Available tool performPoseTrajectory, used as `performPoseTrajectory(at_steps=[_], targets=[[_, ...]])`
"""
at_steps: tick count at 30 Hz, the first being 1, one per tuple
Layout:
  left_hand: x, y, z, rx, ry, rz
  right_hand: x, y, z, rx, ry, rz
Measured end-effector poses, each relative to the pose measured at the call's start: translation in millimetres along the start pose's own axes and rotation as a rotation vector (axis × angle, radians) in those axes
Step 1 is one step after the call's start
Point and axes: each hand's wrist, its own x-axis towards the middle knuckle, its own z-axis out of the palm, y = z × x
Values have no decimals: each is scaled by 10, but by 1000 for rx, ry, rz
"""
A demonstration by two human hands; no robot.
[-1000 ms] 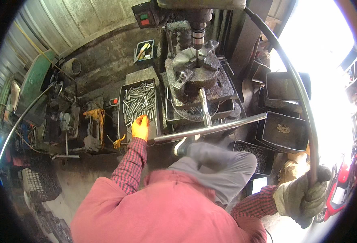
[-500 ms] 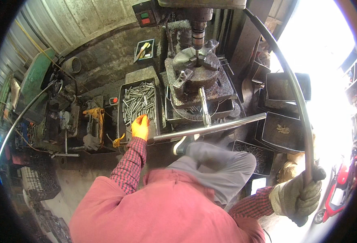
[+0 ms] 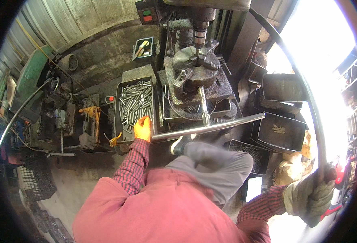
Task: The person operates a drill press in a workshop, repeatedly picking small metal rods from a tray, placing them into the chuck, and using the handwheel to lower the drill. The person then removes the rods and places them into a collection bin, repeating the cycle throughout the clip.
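Observation:
My left hand [image 3: 143, 128], in an orange glove, is over the near right corner of a tray [image 3: 117, 117] of short metal pins [image 3: 136, 103]. Its fingers are drawn together; whatever they may hold is hidden. Far out to the right, my right hand [image 3: 311, 197], in a grey-white work glove, is wrapped round the end of a long curved lever [image 3: 306, 87] reaching from the drill press head [image 3: 205, 15]. Below the drill chuck [image 3: 200, 34], a round vise [image 3: 198, 65] sits on the machine table. A long polished bar [image 3: 211, 128] crosses in front of it.
Stacked dark trays [image 3: 281, 131] stand right of the press, with a bin of small metal pieces [image 3: 249, 156] nearer. A second greasy machine [image 3: 67, 119] is at left, and a black crate [image 3: 35, 182] below it. A switch box [image 3: 147, 15] hangs above.
My right hand has moved farther right, swinging the lever outward with it. My left hand has shifted slightly right over the tray's corner, still closed. The whole view has shifted a little.

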Motion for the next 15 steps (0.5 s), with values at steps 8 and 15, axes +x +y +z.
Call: performPoseTrajectory(at_steps=[8, 15], targets=[[-16, 46, -40, -68, 9, -31, 441, 812, -6, 520, -303, 205], [-23, 27, -43, -43, 27, -19, 457, 1087, 80, 1907, -230, 316]])
